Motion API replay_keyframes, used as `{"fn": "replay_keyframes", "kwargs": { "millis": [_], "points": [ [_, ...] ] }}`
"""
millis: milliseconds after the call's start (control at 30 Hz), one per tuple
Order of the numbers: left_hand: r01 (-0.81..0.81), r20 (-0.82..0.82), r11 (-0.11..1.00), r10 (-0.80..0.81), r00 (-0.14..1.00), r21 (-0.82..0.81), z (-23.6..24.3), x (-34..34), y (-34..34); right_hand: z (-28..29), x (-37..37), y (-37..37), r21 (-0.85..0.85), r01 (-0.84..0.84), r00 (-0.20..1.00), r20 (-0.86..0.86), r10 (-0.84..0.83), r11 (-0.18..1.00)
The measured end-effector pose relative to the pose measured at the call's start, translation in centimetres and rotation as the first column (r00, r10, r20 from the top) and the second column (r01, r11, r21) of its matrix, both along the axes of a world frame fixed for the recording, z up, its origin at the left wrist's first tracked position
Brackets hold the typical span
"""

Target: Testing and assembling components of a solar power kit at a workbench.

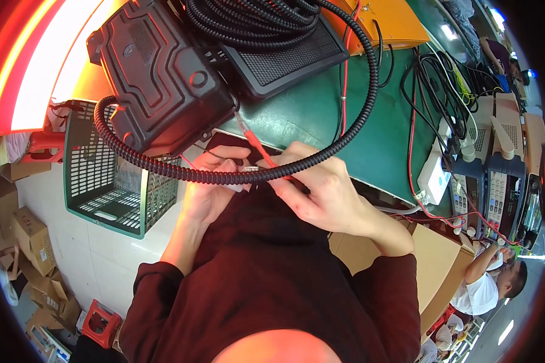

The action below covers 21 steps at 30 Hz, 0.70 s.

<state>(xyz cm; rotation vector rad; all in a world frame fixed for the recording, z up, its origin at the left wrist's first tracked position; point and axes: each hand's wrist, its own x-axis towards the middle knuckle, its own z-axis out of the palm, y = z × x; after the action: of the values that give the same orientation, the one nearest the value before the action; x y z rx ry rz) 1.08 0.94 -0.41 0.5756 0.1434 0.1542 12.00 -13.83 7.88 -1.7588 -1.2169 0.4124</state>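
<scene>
Corrugated black conduit point(194, 174), one loop, crossing hands; left hand point(207, 195), pinching small pale part point(248, 170); right hand point(322, 189), closed on red-sleeved lead point(258, 146); joining apparently unfinished.

Electrical workshop or factory floor, recognizable by a green-topped workbench point(399, 115) bearing bundled black cables point(431, 85), a white power strip point(433, 178) and keypad-fronted bench instruments point(498, 193). Cardboard boxes point(34, 240) and a red plastic stool point(100, 324) occupy the left; a co-worker point(479, 293) in white appears at right.
</scene>
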Motion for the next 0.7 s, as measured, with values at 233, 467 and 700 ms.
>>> {"fn": "replay_keyframes", "kwargs": {
  "millis": [233, 467, 700],
  "points": [
    [0.03, -0.013, 0.974, -0.028, 1.0, 0.223, 0.5, 0.2, 0.9, -0.5, 0.0, 0.2, 0.032, 0.009, 0.993, 0.118, -0.013, 0.999],
    [0.026, -0.091, 0.986, -0.011, 0.996, 0.166, 0.3, 0.6, 0.5, -1.0, 0.3, 0.4, 0.04, -0.001, 0.978, 0.21, -0.007, 0.999],
    [0.0, -0.008, 0.993, -0.002, 1.0, -0.122, -0.2, 1.4, 0.1, -1.4, 0.6, 0.5, 0.125, 0.007, 0.962, 0.269, -0.041, 0.992]
  ]
}}
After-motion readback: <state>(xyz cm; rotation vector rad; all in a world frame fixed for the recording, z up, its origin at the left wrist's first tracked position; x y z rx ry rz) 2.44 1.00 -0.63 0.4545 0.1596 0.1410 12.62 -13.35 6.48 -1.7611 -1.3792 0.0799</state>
